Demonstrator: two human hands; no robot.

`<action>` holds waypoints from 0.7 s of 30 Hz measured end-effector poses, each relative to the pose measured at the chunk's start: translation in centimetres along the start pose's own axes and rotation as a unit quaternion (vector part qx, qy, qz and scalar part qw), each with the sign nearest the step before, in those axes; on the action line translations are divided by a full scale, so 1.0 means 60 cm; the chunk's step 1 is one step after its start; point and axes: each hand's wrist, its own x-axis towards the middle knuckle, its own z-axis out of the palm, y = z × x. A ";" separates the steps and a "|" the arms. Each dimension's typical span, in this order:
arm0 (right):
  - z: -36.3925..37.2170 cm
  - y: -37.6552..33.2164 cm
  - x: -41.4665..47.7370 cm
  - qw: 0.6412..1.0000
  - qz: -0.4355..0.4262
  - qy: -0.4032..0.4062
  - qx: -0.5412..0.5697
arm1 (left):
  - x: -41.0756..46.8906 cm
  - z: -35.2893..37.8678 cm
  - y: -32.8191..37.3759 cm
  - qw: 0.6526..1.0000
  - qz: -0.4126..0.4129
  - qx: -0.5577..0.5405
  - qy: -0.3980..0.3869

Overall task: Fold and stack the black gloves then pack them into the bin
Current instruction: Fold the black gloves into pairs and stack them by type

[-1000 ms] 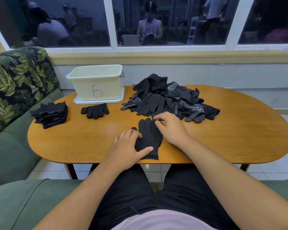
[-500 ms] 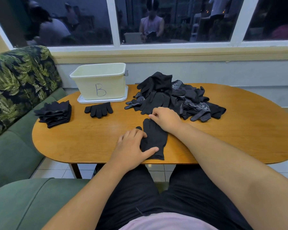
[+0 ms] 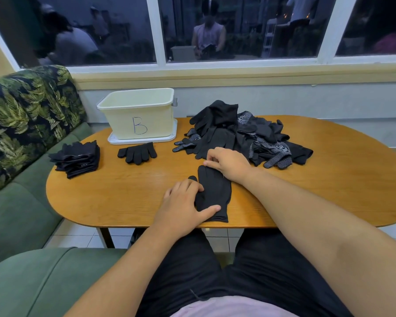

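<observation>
A black glove (image 3: 215,191) lies flat near the table's front edge, fingers pointing away from me. My left hand (image 3: 183,207) presses on its left side, with the thumb across the cuff. At the fingertips, my right hand (image 3: 229,164) has its fingers curled and pinches the glove's tips. Just behind is a loose pile of black gloves (image 3: 238,133), some with white dots. The cream bin (image 3: 137,115) marked "B" stands at the back left. In front of the bin lies a black glove pair (image 3: 137,153), and a stack of folded gloves (image 3: 78,157) sits at the table's left end.
The oval wooden table (image 3: 329,191) has bare surface on its right half. A green sofa with a leaf-print cushion (image 3: 21,115) runs along the left and under me. A window wall stands behind the table.
My right hand has slid from the glove's middle up to its fingertips and curled its fingers there. My left hand stays pressed on the glove.
</observation>
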 end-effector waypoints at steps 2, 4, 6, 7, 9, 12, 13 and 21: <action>-0.004 -0.003 -0.002 1.000 0.003 0.010 -0.013 | -0.001 0.000 0.001 1.000 -0.002 0.006 -0.002; -0.009 -0.006 -0.013 0.998 0.010 0.059 -0.001 | -0.002 0.000 0.001 1.000 -0.001 0.010 -0.003; -0.011 -0.011 -0.034 0.994 0.024 0.104 0.032 | 0.000 -0.001 0.000 1.000 -0.003 -0.002 0.001; -0.011 -0.015 -0.048 0.992 0.028 0.108 0.050 | 0.003 -0.003 0.000 1.000 -0.009 -0.021 0.009; -0.008 -0.028 -0.082 0.993 0.022 0.093 0.075 | 0.015 -0.008 0.000 0.997 -0.025 -0.065 0.040; -0.001 -0.053 -0.129 0.997 0.001 0.037 0.072 | 0.040 -0.009 0.005 0.997 -0.020 -0.059 0.044; 0.002 -0.061 -0.140 0.998 0.002 0.010 0.059 | 0.047 -0.006 0.010 0.999 -0.009 -0.045 0.017; 0.015 -0.055 -0.157 0.989 0.055 -0.128 -0.047 | 0.057 0.007 0.014 0.985 -0.046 0.055 -0.159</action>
